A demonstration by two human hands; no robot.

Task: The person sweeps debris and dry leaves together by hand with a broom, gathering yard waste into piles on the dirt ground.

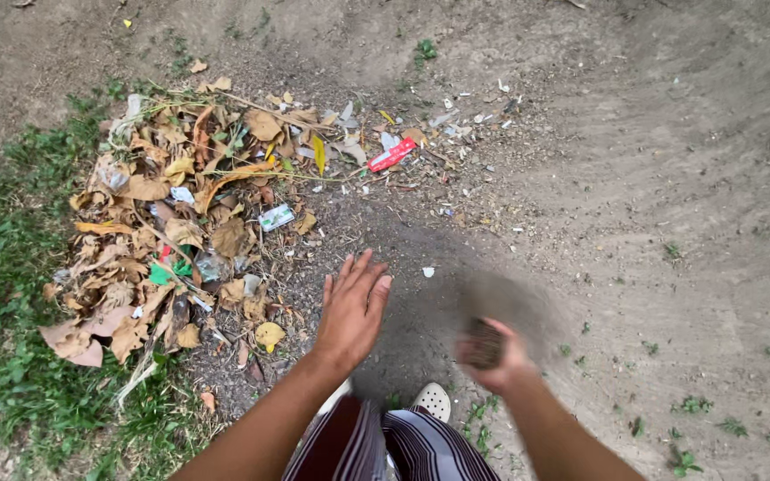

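Sweeping of yard litter is judged to be in hand — the right hand [490, 349] is clenched on a motion-blurred broom handle [483, 343], the left hand [352, 307] is released above the ground, and the next stroke is judged to need direction toward the leaf-and-wrapper pile [180, 214] — upper left.

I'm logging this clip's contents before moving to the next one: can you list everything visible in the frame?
leaf pile: one heap, brown and yellow dry leaves with mixed litter, left of centre on the ground
red wrapper: one, red, at the pile's upper right edge
small packet: one, white and green, on the pile's right side
paper scraps: many, white, scattered on the dirt beyond the pile
grass: green patch, left edge
bare dirt: grey-brown, right half
shoe: one, white, bottom centre
striped garment: dark with pale stripes, bottom centre
left hand: open, fingers spread, empty, above the dirt
right hand: closed on a blurred broom handle
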